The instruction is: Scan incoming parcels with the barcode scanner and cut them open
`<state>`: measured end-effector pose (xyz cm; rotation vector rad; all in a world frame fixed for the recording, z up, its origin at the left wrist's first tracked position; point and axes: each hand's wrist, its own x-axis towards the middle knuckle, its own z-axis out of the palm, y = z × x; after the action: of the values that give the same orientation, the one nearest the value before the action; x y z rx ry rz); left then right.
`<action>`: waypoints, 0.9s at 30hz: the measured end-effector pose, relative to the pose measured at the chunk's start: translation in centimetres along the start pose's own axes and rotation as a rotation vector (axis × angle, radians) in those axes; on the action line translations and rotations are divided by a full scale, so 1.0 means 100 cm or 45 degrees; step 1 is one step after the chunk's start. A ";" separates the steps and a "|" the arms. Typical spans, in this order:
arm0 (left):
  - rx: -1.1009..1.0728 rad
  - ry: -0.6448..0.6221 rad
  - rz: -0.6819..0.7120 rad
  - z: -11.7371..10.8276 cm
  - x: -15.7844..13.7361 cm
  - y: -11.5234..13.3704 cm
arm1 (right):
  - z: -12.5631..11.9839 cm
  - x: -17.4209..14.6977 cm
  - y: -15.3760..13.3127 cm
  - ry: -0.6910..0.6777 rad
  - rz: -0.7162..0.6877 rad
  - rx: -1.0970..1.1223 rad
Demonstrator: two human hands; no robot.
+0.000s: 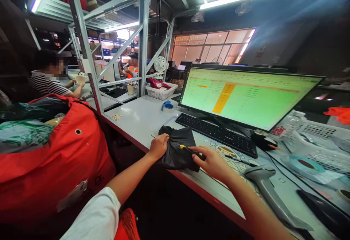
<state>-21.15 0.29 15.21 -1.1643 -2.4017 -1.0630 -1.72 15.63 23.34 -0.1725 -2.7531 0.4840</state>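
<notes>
A black plastic bag (179, 149) lies crumpled at the front edge of the white desk. My left hand (158, 147) is closed on its gathered upper left part. In my right hand (209, 160) is a slim black-and-yellow knife (185, 147), its tip pointing left, against or just over the bag's surface. Whether the tip has pierced the plastic I cannot tell. Beneath the bag lies a mat with cartoon prints (233, 154), partly covered.
Behind the bag stand a black keyboard (216, 132) and a lit monitor (232, 94). A grey barcode scanner (269, 192) lies to the right, near a mouse (318, 207). Left of the desk bulges a red sack (84, 141) of parcels. Blue tape (167, 106) sits farther back. Co-workers sit beyond.
</notes>
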 end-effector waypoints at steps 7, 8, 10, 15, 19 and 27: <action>-0.142 -0.087 0.283 -0.006 -0.010 0.011 | -0.009 -0.017 0.024 -0.023 -0.046 -0.264; -0.153 -0.109 0.302 -0.007 -0.012 0.011 | -0.013 -0.022 0.041 0.011 0.013 -0.343; -0.159 -0.133 0.296 -0.012 -0.014 0.008 | -0.021 -0.033 0.077 0.099 0.212 -0.521; -0.104 -0.152 0.157 -0.027 -0.007 0.005 | 0.002 -0.058 0.130 0.188 0.423 -0.603; -0.058 -0.225 0.096 -0.036 0.009 0.013 | 0.035 -0.056 0.105 0.130 0.422 -0.621; -0.167 -0.273 0.057 -0.019 0.021 0.026 | 0.088 0.016 -0.016 0.354 -0.040 -0.243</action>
<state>-20.66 1.21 18.88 -1.4364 -2.4814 -1.1496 -6.38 11.74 16.61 -0.2243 -2.5202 0.1725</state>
